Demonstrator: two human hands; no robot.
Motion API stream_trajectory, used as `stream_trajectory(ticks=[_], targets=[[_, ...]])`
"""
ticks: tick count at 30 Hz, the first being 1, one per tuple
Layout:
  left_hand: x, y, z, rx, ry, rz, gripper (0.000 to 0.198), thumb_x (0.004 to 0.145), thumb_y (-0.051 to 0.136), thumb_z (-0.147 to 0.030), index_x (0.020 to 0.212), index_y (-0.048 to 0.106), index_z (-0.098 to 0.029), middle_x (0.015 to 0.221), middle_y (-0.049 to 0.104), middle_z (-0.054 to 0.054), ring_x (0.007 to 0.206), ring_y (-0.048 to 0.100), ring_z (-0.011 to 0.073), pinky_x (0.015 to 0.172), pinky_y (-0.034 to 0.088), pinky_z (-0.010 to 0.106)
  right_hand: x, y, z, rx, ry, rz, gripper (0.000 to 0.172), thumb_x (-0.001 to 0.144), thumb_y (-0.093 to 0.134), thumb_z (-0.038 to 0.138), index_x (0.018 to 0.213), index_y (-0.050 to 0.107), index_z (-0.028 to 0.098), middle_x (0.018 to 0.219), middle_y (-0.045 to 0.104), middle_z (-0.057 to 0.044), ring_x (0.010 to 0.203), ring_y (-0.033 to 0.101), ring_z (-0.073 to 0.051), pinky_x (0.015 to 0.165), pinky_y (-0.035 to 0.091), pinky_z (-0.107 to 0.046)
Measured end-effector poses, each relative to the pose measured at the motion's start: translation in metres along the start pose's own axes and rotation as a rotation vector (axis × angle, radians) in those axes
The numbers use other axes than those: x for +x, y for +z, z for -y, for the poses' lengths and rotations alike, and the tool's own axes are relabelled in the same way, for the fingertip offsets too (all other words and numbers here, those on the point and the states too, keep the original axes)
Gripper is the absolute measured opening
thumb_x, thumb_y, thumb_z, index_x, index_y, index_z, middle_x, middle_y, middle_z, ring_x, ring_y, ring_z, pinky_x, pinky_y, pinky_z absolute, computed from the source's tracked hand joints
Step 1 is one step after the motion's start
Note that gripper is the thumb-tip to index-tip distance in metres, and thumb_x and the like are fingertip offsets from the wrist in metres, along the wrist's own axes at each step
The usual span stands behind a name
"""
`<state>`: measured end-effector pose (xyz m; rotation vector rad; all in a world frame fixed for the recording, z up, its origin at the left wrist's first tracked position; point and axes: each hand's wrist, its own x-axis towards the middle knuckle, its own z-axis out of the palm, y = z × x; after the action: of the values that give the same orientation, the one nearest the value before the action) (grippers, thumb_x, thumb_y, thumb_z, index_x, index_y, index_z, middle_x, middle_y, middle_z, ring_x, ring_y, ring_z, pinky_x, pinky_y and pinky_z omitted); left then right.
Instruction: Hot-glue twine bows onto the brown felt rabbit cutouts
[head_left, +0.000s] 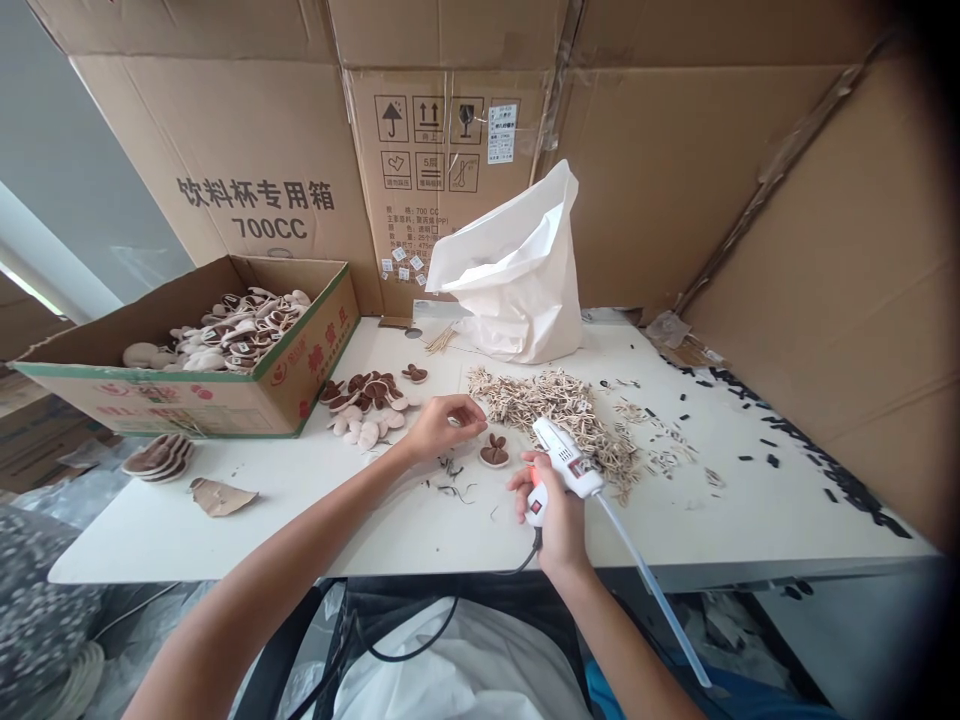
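My right hand (pixel 556 512) is wrapped round a white hot glue gun (pixel 564 458), its nozzle pointing up and left. A long translucent glue stick (pixel 652 580) sticks out of its back. My left hand (pixel 444 426) is pinched shut above the table; what its fingertips hold, if anything, is too small to make out. Between the hands lies a small brown and cream felt piece (pixel 493 452) with ear-like loops on top. Left of my left hand is a heap of similar brown and pale pieces (pixel 367 395).
A pile of short beige cord pieces (pixel 555 405) lies beyond the gun, before a white bag (pixel 517 290). An open carton (pixel 292 385) of felt pieces stands left, near a small stack (pixel 159 458). Black bits (pixel 817 455) line the right edge. Cardboard walls (pixel 675 180) enclose the table.
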<state>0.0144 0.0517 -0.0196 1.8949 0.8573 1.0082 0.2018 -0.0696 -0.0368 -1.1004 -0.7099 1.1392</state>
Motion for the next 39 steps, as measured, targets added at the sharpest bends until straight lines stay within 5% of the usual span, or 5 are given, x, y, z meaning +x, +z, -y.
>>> stream_trajectory(ticks=[16,39], targets=[[-0.009,0.019,-0.020,-0.517,-0.093,0.260,0.030,0.078,0.089,-0.031,0.094,0.077,-0.009,0.092,0.080,0.012,0.085,0.078,0.0209,0.080,0.064,0.034,0.001,-0.001,-0.003,-0.105,-0.017,0.057,0.036,0.079,0.085,0.048,0.093,0.072,0.017,0.065,0.069,-0.001,0.041,0.051,-0.010,0.036,0.039,-0.021],[-0.011,0.024,-0.018,-0.213,-0.025,0.243,0.028,0.088,0.079,-0.036,0.098,0.078,-0.010,0.096,0.080,0.013,0.079,0.075,0.0167,0.078,0.061,0.028,-0.001,0.000,0.000,-0.106,-0.028,0.054,0.034,0.080,0.084,0.048,0.089,0.067,0.019,0.065,0.067,0.000,0.041,0.052,-0.010,0.038,0.041,-0.021]])
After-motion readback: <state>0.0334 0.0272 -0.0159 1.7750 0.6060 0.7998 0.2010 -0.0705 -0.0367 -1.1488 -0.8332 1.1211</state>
